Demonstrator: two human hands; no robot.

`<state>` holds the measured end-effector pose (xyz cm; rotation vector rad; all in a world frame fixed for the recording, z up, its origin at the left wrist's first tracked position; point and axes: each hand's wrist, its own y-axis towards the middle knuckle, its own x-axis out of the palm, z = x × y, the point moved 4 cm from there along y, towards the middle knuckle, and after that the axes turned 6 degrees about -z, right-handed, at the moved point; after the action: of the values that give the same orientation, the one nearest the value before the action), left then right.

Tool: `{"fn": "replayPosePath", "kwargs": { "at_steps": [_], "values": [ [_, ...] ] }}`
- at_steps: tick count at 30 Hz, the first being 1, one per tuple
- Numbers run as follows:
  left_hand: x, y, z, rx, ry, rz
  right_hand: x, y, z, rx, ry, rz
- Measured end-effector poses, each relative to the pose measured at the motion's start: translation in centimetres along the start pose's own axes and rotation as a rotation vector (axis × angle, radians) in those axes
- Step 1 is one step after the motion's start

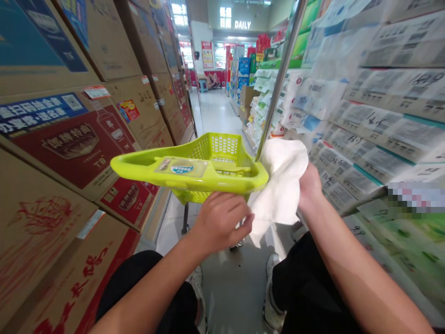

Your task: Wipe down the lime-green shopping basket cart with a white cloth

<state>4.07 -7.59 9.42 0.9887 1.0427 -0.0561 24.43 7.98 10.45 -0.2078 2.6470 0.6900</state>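
A lime-green shopping cart [239, 185] stands in front of me, its broad handle turned my way and a perforated basket behind. My right hand [309, 188] is closed on a white cloth [281, 185], which hangs loosely against the right end of the handle; the cloth hides my fingertips. Just below the handle is my left hand [222, 220], fingers curled and thumb close to the index finger, near the cloth's lower left edge. Whether anything is pinched there cannot be made out. A clear label plate [182, 168] is set in the handle.
Stacked cardboard cartons [73, 144] line the left side closely. On the right, shelves hold packaged paper goods [378, 130]. A metal pole [283, 74] rises beside the cart. The aisle floor [215, 109] runs ahead past more displays. My knees are bent on either side.
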Motion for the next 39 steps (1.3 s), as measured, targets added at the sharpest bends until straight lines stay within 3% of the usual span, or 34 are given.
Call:
{"fn": "replayPosePath", "kwargs": {
  "at_steps": [2,3,5,7,9,11,13,17,21,24,27,30,32,35,39],
  "values": [
    [-3.5,-0.8,0.7,0.154,0.069,0.232,-0.5,-0.9,-2.2,0.088,0.174,0.014],
    [-5.1,-1.3,0.3,0.161,0.141,0.325,-0.8,-1.4,-3.3,0.118,0.212,0.039],
    [-8.0,-2.2,-1.7,0.003,0.313,0.543,-1.3,-2.5,-5.3,0.125,0.245,0.142],
    [-10.0,-3.1,-4.2,-0.229,0.470,0.747,-1.6,-3.5,-7.2,0.037,0.272,0.278],
    [-10.0,-2.7,-6.3,-0.371,0.524,0.620,-0.6,-4.0,-8.8,-0.121,0.181,0.193],
    [-8.9,-1.9,-7.0,-0.411,0.536,0.480,1.7,-4.1,-9.8,-0.246,-0.109,-0.102],
    [-7.8,-1.3,-6.6,-0.425,0.558,0.421,3.8,-3.5,-9.7,-0.264,-0.480,-0.328],
    [-6.3,-0.4,-4.9,-0.413,0.605,0.366,4.6,0.0,-8.8,-0.083,-0.926,-0.334],
    [-5.9,-0.1,-4.7,-0.378,0.643,0.315,4.8,2.4,-8.2,0.059,-1.005,-0.477],
    [-6.0,-0.1,-5.5,-0.365,0.640,0.338,5.0,2.0,-7.7,0.003,-1.018,-0.273],
    [-6.0,-0.3,-6.3,-0.348,0.634,0.355,5.7,0.0,-6.3,-0.163,-0.991,-0.040],
    [-5.8,-0.2,-6.5,-0.311,0.651,0.339,6.3,-1.6,-5.3,-0.314,-0.934,0.067],
    [-5.7,-0.2,-6.4,-0.295,0.640,0.321,6.0,-1.7,-5.4,-0.270,-0.945,0.087],
    [-5.5,-0.1,-6.2,-0.307,0.607,0.306,5.1,0.0,-6.6,-0.033,-1.036,-0.047],
    [-5.2,0.0,-5.8,-0.314,0.659,0.296,4.6,3.5,-8.2,0.129,-1.056,-0.483]
  ]
}}
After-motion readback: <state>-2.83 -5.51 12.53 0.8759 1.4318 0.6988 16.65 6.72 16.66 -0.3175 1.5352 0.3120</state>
